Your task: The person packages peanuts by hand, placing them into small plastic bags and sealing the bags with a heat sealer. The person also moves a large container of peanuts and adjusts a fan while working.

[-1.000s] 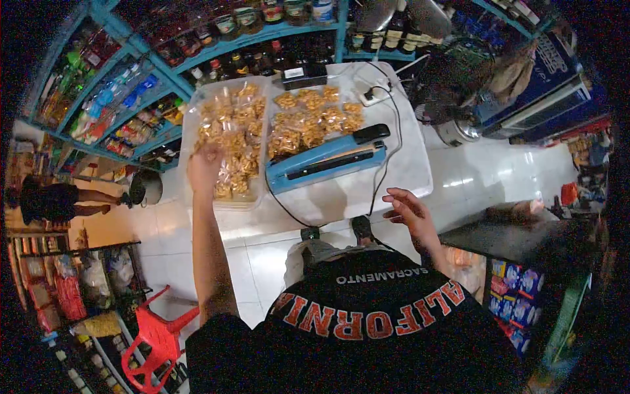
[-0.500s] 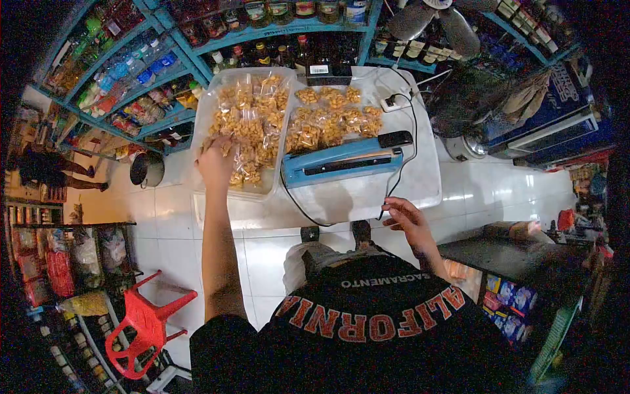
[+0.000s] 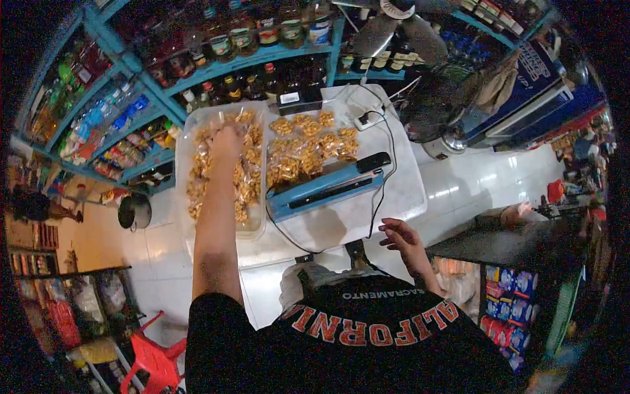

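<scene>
My left hand (image 3: 226,141) reaches into a clear plastic tub (image 3: 259,226) filled with small clear bags of golden-brown snacks (image 3: 246,177). Its fingers point down among the bags near the far end, mostly hidden behind the back of the hand. My right hand (image 3: 401,240) hangs off the table's front edge, holding nothing, its fingers apart and slightly bent, close to a black cord (image 3: 376,213). Between the two lies a blue impulse sealer (image 3: 328,190) with a black end. Behind the sealer, more snack bags (image 3: 308,154) sit in rows on the white table (image 3: 403,190).
A black box with a white label (image 3: 298,100) stands at the table's back edge. Near the right corner is a white power socket (image 3: 369,119). Blue shelves of bottles (image 3: 262,56) rise behind, beside a fan (image 3: 400,39). A red plastic chair (image 3: 154,358) is at lower left.
My left hand has gone from the tub's near left side to its far middle. My right hand stays off the table's front, fingers a little more spread. The whole view has tilted.
</scene>
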`<state>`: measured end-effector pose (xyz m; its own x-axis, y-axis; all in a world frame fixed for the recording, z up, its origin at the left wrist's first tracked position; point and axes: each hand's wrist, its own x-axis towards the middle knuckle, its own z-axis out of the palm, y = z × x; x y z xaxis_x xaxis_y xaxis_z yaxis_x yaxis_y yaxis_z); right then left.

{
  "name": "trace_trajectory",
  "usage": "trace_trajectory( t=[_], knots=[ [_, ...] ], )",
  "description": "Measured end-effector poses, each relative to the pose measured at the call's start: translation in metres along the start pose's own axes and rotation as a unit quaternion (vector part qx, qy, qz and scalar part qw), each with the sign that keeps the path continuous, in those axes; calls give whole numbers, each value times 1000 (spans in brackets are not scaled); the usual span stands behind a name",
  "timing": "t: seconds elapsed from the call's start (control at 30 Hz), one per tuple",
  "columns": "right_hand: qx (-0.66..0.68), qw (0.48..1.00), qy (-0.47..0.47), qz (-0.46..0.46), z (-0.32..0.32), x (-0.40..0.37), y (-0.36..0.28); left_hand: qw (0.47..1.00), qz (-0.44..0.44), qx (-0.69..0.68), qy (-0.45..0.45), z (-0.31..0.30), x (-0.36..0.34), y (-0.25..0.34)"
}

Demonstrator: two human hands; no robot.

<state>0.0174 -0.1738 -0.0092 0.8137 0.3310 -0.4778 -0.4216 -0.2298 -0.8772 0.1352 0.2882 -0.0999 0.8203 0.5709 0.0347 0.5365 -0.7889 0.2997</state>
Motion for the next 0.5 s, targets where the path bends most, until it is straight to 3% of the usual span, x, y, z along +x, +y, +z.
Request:
trace_trajectory(
  t=[0.07,0.2,0.27,0.3,0.37,0.43,0.5],
  knots=[
    [0,1000,6,1,-3,-1,-2,1000,11,18,-2,2,-5,5],
    [11,1000,17,-7,-7,-2,-2,995,-3,-47,92,-14,-22,15],
    [6,999,6,-31,-9,-1,-5,959,82,-129,239,-45,-34,19],
    [14,1000,2,-26,-8,0,-8,959,86,-128,239,-64,-41,25],
    [34,998,-16,-44,-5,1,-18,898,168,-226,337,-102,-61,44],
    [51,996,-35,-63,0,8,-24,881,214,-219,361,-132,-84,62],
    [6,986,-27,-162,8,15,-26,862,256,-211,382,-142,-117,81]
  ],
)
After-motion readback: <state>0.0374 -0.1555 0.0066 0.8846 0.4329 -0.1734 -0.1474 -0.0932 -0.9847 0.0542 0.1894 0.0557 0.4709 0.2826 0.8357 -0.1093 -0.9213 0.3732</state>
